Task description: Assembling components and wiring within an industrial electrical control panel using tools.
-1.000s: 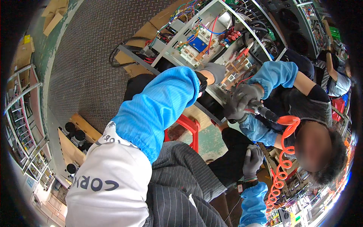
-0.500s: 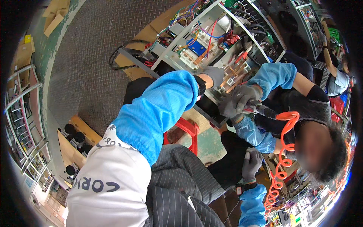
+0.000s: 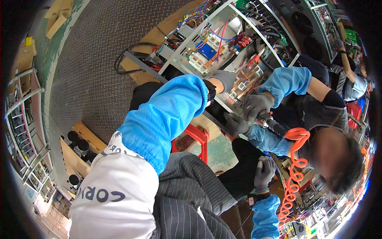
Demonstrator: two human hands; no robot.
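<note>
My left hand (image 3: pixel 225 81), in a grey glove, reaches to the near edge of an open metal electrical cabinet (image 3: pixel 187 42). Its fingers are mostly hidden, so whether it grips the frame cannot be made out. Inside the cabinet are a blue component (image 3: pixel 206 50), copper bars (image 3: pixel 247 75) and coloured wires. My right hand (image 3: pixel 264 173), also grey-gloved, rests loosely by my dark-trousered knee, fingers a little bent and holding nothing visible. Right of my left hand, a co-worker's gloved hands (image 3: pixel 254 106) hold an air-powered driver (image 3: pixel 274 125) at the cabinet's edge.
An orange coiled hose (image 3: pixel 292 175) hangs from the driver, close to my right hand. A red stool (image 3: pixel 203 143) stands below my left arm. The co-worker (image 3: pixel 330 107) leans in from the right. Black cylindrical parts (image 3: pixel 81 147) sit at the left; beyond lies a patterned metal floor plate (image 3: pixel 99 51).
The co-worker's hands have shifted: one has moved up and right, the other lower and left, apart from each other. The driver and hose have moved slightly. My hands stay where they were.
</note>
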